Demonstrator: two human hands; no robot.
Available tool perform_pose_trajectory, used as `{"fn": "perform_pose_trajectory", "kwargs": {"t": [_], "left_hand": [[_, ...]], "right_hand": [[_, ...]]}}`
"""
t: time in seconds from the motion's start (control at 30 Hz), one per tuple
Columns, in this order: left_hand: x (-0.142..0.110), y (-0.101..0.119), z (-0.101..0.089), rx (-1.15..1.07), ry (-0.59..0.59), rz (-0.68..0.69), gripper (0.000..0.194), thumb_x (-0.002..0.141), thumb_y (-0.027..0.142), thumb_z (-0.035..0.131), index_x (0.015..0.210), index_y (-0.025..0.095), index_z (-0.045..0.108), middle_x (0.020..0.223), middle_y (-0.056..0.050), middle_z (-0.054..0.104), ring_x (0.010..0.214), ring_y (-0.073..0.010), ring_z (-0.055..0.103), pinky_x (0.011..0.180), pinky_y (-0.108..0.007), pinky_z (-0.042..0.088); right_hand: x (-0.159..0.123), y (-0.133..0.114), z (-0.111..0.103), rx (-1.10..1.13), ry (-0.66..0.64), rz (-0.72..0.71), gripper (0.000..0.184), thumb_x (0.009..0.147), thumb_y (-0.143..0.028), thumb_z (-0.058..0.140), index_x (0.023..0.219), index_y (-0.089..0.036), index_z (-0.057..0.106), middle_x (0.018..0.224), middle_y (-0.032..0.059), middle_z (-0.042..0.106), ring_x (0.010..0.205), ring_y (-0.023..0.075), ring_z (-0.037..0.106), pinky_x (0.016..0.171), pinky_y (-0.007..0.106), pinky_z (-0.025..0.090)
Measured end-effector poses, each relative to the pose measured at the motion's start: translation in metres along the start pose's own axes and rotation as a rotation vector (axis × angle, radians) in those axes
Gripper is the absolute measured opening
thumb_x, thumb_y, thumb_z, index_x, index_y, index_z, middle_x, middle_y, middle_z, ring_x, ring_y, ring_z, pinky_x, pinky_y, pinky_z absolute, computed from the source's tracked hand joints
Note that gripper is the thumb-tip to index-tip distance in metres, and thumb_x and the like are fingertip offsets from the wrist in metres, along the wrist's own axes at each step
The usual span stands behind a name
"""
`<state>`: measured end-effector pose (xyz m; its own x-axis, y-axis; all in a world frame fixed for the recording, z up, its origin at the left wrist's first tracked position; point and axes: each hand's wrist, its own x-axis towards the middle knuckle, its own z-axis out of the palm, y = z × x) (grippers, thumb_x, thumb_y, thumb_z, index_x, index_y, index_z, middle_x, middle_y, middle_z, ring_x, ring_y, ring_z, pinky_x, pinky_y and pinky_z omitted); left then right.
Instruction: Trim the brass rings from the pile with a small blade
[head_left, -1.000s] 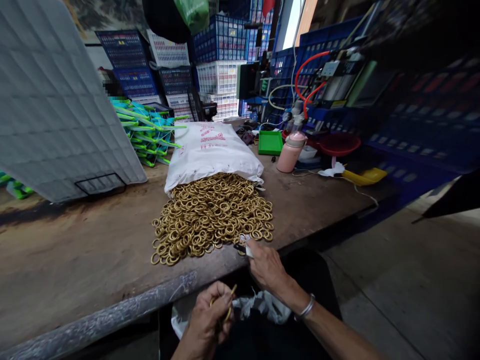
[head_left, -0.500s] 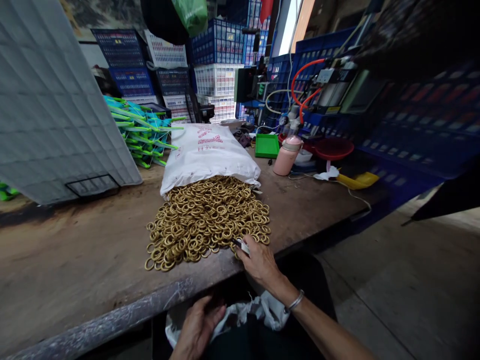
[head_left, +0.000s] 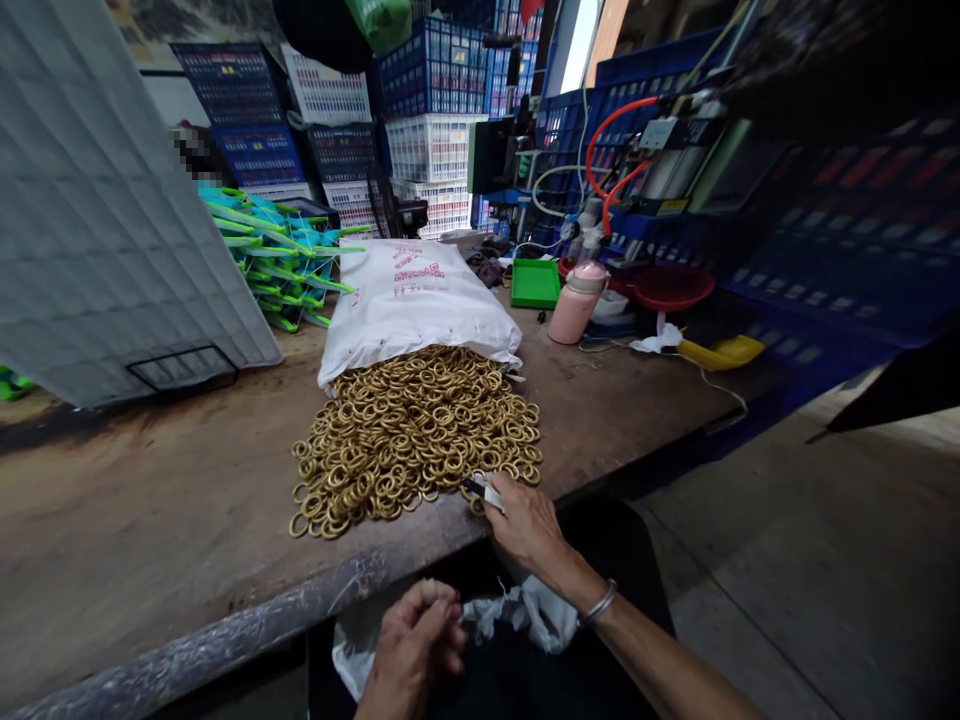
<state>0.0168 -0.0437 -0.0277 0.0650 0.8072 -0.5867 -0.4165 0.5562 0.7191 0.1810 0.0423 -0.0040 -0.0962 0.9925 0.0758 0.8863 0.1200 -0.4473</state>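
White printed sack (head_left: 420,300) lies on table (head_left: 150,520), mouth toward person, presumably keeping gold-coloured rings (head_left: 420,430) within easy reach. Right hand (head_left: 529,525) pinches small black-and-white tool (head_left: 486,494), tip at heap's near edge. Left hand (head_left: 420,635) half curled by crumpled white bag (head_left: 551,615); can't tell if it grips anything. Rings plain, round, heaped loose at sack's mouth.

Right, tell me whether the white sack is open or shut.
Open: gold-coloured rings spread out from the near end of the white sack onto the table. How many remain inside, I cannot tell.
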Motion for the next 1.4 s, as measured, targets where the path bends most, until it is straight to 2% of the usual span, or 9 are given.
{"fn": "perform_pose_trajectory", "kwargs": {"t": [0.1, 0.2, 0.3, 0.43, 0.6, 0.8, 0.97, 1.1, 1.4], "left_hand": [[-0.002, 0.016, 0.013, 0.243, 0.024, 0.271, 0.026, 0.065, 0.038, 0.066, 0.079, 0.016, 0.063, 0.053, 0.001, 0.056, 0.042, -0.0101, 0.047, 0.040, -0.020, 0.038], [0.003, 0.032, 0.020, 0.419, 0.063, 0.573, 0.022, 0.066, 0.027, 0.066, 0.087, 0.020, 0.066, 0.071, -0.005, 0.064, 0.063, -0.0168, 0.056, 0.064, -0.026, 0.045], [0.009, 0.046, 0.022, 0.553, -0.065, 0.686, 0.022, 0.067, 0.020, 0.065, 0.089, 0.023, 0.069, 0.087, -0.009, 0.067, 0.084, -0.0238, 0.056, 0.084, -0.033, 0.039], [0.014, 0.054, 0.023, 0.551, -0.228, 0.615, 0.017, 0.070, 0.020, 0.062, 0.085, 0.022, 0.070, 0.083, -0.010, 0.067, 0.079, -0.0230, 0.056, 0.079, -0.030, 0.039], [0.019, 0.047, 0.021, 0.455, -0.172, 0.515, 0.009, 0.070, 0.025, 0.062, 0.072, 0.018, 0.068, 0.064, -0.003, 0.060, 0.058, -0.0142, 0.049, 0.059, -0.022, 0.038], [0.017, 0.045, 0.029, 0.329, -0.094, 0.302, 0.023, 0.071, 0.041, 0.057, 0.069, 0.018, 0.051, 0.046, 0.007, 0.046, 0.034, -0.0052, 0.032, 0.035, -0.017, 0.022], [0.012, 0.053, 0.031, 0.321, -0.118, 0.272, 0.028, 0.074, 0.043, 0.054, 0.065, 0.017, 0.051, 0.045, 0.007, 0.044, 0.034, -0.0037, 0.030, 0.036, -0.016, 0.023], [0.013, 0.048, 0.026, 0.334, -0.180, 0.255, 0.034, 0.080, 0.044, 0.047, 0.063, 0.015, 0.052, 0.041, 0.006, 0.042, 0.034, -0.0044, 0.032, 0.037, -0.017, 0.023], [0.012, 0.043, 0.025, 0.109, -0.290, 0.201, 0.029, 0.077, 0.044, 0.053, 0.075, 0.015, 0.056, 0.051, 0.005, 0.047, 0.038, -0.0043, 0.033, 0.039, -0.018, 0.026]], "right_hand": [[0.002, -0.002, -0.001, 0.178, -0.034, 0.010, 0.007, 0.075, -0.018, 0.043, 0.070, -0.019, 0.048, 0.060, -0.0031, 0.049, 0.055, 0.0099, 0.042, 0.052, 0.021, 0.024], [0.003, -0.007, -0.003, 0.422, -0.097, 0.049, 0.012, 0.072, -0.019, 0.045, 0.060, -0.018, 0.044, 0.055, -0.0048, 0.043, 0.054, 0.0090, 0.040, 0.051, 0.020, 0.027], [0.002, -0.012, -0.003, 0.662, -0.183, 0.098, 0.004, 0.068, -0.019, 0.047, 0.064, -0.018, 0.047, 0.056, -0.0058, 0.044, 0.054, 0.0085, 0.041, 0.052, 0.019, 0.031], [-0.003, -0.019, -0.002, 0.899, -0.308, 0.205, 0.009, 0.068, -0.021, 0.046, 0.075, -0.018, 0.051, 0.055, -0.0065, 0.047, 0.050, 0.0076, 0.041, 0.051, 0.018, 0.032], [-0.005, -0.026, -0.005, 0.960, -0.379, 0.292, 0.010, 0.068, -0.021, 0.045, 0.074, -0.017, 0.052, 0.051, -0.0075, 0.044, 0.042, 0.0058, 0.034, 0.045, 0.018, 0.029], [-0.005, -0.030, -0.007, 0.771, -0.276, 0.084, 0.017, 0.072, -0.032, 0.051, 0.066, -0.016, 0.052, 0.058, -0.0045, 0.048, 0.057, 0.0089, 0.043, 0.055, 0.019, 0.034], [-0.005, -0.032, -0.002, 0.768, -0.292, 0.102, 0.016, 0.073, -0.030, 0.048, 0.065, -0.017, 0.048, 0.054, -0.0057, 0.045, 0.054, 0.0084, 0.040, 0.053, 0.020, 0.032], [-0.005, -0.031, 0.002, 0.826, -0.314, 0.128, 0.018, 0.076, -0.030, 0.045, 0.063, -0.017, 0.047, 0.052, -0.0057, 0.045, 0.050, 0.0077, 0.041, 0.051, 0.019, 0.032], [-0.004, -0.030, -0.002, 0.845, -0.341, 0.110, 0.027, 0.079, -0.029, 0.041, 0.056, -0.016, 0.047, 0.051, -0.0035, 0.047, 0.049, 0.0077, 0.043, 0.050, 0.019, 0.032]]}}
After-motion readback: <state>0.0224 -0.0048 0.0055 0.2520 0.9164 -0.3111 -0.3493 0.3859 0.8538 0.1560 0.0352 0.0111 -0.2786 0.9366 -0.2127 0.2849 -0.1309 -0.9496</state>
